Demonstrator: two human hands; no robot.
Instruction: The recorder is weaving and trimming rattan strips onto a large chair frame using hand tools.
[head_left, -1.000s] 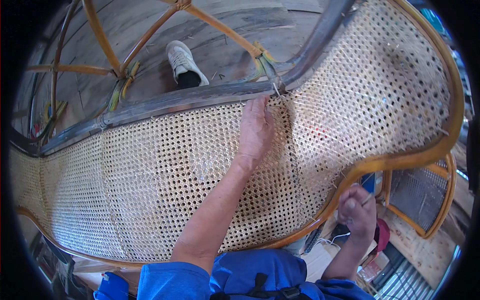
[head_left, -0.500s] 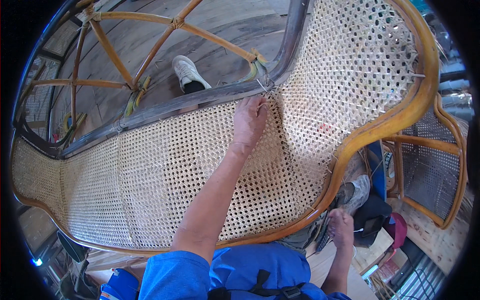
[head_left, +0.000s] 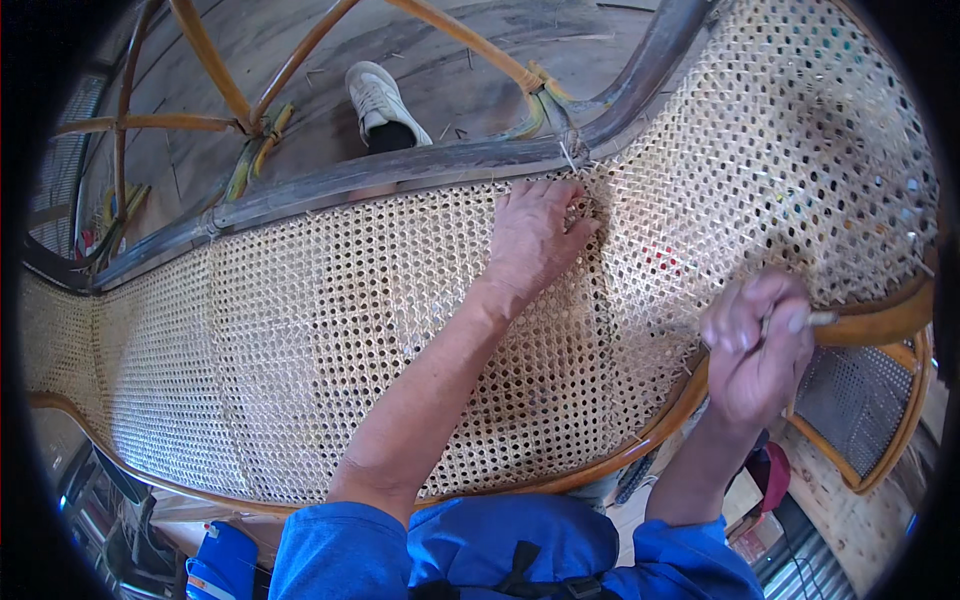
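Bare cane (head_left: 280,340) separates left hand (head_left: 535,232) at the rail (head_left: 420,163), grip unclear, from right hand (head_left: 758,350) clutching stick (head_left: 823,318).

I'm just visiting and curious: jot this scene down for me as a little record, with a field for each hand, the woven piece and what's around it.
Left hand: on the cane mesh near the dark rail, fingers bent
Right hand: closed around a thin pale stick, slightly blurred
Woven piece: pale cane mesh full of small holes
Edges: dark rail on the far side, glossy brown rim on the near side
Beyond the rail: light-coloured shoe
Clothing: blue sleeves
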